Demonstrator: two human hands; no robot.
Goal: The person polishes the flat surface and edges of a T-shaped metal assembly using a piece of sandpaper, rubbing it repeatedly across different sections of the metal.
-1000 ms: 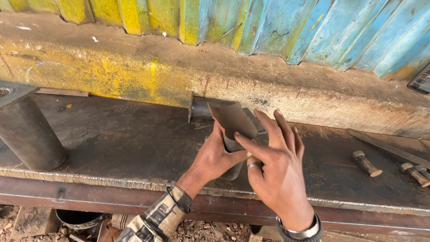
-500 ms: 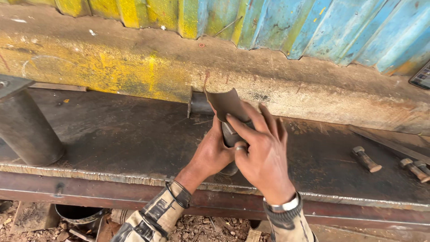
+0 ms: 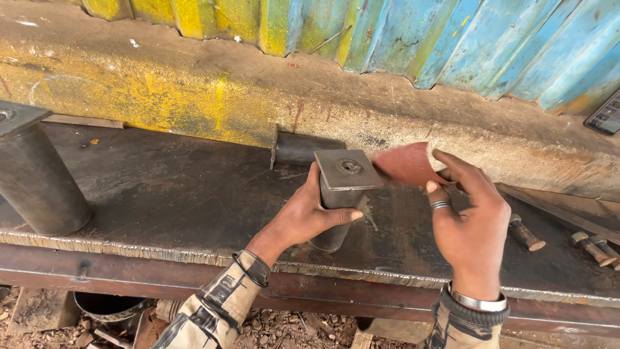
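Both hands up at the near edge of the desk (image 3: 161, 194): left hand (image 3: 303, 216) clasping upright capped steel post (image 3: 340, 194), long axis vertical, right hand (image 3: 468, 223) just right, pinching reddish abrasive sheet (image 3: 407, 165) beside the cap.

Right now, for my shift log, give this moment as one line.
left hand: grips steel post | right hand: holds reddish abrasive sheet beside post | steel table: bolts at right
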